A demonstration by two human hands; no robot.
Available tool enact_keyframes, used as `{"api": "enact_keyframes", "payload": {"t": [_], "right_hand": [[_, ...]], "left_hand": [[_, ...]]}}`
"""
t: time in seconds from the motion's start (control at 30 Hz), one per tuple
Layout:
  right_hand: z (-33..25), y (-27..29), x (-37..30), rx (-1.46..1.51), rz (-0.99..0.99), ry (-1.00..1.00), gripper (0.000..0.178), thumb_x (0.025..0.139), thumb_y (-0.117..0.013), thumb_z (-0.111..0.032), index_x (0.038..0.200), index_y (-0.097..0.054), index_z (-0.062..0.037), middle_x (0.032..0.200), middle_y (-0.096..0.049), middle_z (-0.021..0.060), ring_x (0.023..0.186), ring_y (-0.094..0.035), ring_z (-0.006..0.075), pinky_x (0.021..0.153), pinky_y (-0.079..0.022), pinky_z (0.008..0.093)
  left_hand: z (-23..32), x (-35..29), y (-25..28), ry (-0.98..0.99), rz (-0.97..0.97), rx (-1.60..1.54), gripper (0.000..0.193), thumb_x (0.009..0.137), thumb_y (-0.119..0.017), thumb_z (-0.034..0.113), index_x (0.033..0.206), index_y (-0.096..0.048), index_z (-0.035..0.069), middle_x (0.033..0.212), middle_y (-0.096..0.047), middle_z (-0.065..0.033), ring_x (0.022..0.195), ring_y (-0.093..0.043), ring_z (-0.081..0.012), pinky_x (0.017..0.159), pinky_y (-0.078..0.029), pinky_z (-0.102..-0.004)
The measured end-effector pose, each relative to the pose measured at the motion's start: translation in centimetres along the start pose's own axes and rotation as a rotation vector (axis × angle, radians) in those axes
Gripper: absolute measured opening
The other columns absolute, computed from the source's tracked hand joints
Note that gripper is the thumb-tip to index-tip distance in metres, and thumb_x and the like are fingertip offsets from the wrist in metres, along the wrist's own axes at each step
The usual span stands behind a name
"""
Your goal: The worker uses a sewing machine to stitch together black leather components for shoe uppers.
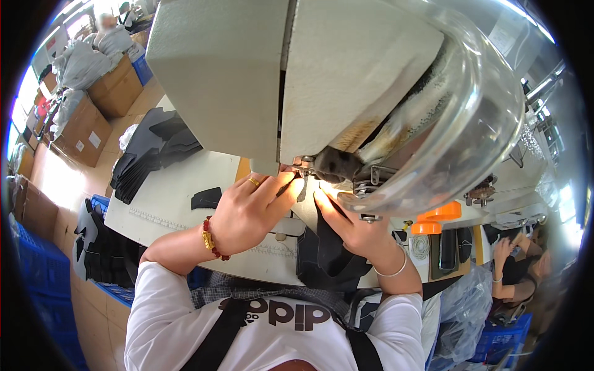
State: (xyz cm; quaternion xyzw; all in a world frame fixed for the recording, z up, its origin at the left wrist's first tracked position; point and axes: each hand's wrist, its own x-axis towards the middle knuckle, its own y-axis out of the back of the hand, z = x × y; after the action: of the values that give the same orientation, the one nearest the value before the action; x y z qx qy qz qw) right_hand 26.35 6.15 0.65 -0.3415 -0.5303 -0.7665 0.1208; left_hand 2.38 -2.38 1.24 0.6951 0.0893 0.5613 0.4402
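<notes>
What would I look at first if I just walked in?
Probably the big pale machine at top middle, with a clear curved guard to its right. Below, the left hand and right hand sit close together, brightly lit, with black material between their wrists. An orange plastic thing pops out farther right.

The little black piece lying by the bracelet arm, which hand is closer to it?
Left. The left hand is just to the right of the little black piece; the right hand is farther right, past the left hand.

White shirt (272, 349); black chest lettering (300, 316)
</notes>
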Motion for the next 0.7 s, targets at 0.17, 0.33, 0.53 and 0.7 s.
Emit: {"api": "enact_keyframes", "payload": {"t": [0.17,0.33,0.53,0.7], "right_hand": [[0.2,0.0,0.0,-0.053,-0.007,0.032,0.039,0.075,-0.066,-0.014,0.112,-0.078,-0.0123,0.119,-0.075,0.0032,0.104,-0.072,0.0211,0.093,-0.053,0.0395],[-0.1,0.9,-0.4,0.065,-0.1,0.018,0.053,0.065,-0.068,-0.014,0.118,-0.074,-0.0146,0.122,-0.073,0.0002,0.103,-0.071,0.0182,0.092,-0.049,0.0427],[-0.3,1.6,-0.2,-0.012,-0.024,0.153,0.046,0.065,-0.069,-0.015,0.11,-0.074,-0.015,0.115,-0.072,-0.0015,0.097,-0.072,0.0167,0.086,-0.048,0.042],[-0.5,1.5,-0.1,0.011,0.067,0.191,0.035,0.067,-0.074,-0.017,0.102,-0.076,-0.015,0.106,-0.073,-0.0016,0.092,-0.072,0.0165,0.08,-0.052,0.0371]], "left_hand": [[-0.1,-0.3,-0.2,0.01,0.025,-0.001,0.036,0.08,-0.068,0.007,0.116,-0.071,0.002,0.118,-0.064,-0.0116,0.089,-0.065,-0.0253,0.073,-0.057,-0.0369],[-0.8,-0.5,0.0,0.045,-0.031,-0.073,0.035,0.08,-0.07,0.006,0.115,-0.073,0.006,0.119,-0.065,-0.0095,0.093,-0.067,-0.0255,0.069,-0.058,-0.0376],[-2.1,-0.5,0.7,-0.044,-0.063,-0.096,0.037,0.076,-0.072,0.005,0.113,-0.074,0.011,0.118,-0.068,-0.0062,0.096,-0.07,-0.0242,0.071,-0.06,-0.0338],[-2.8,-0.4,0.8,-0.084,-0.087,-0.116,0.042,0.072,-0.072,0.003,0.113,-0.074,0.014,0.117,-0.069,-0.005,0.093,-0.072,-0.0231,0.072,-0.061,-0.0333]]}}
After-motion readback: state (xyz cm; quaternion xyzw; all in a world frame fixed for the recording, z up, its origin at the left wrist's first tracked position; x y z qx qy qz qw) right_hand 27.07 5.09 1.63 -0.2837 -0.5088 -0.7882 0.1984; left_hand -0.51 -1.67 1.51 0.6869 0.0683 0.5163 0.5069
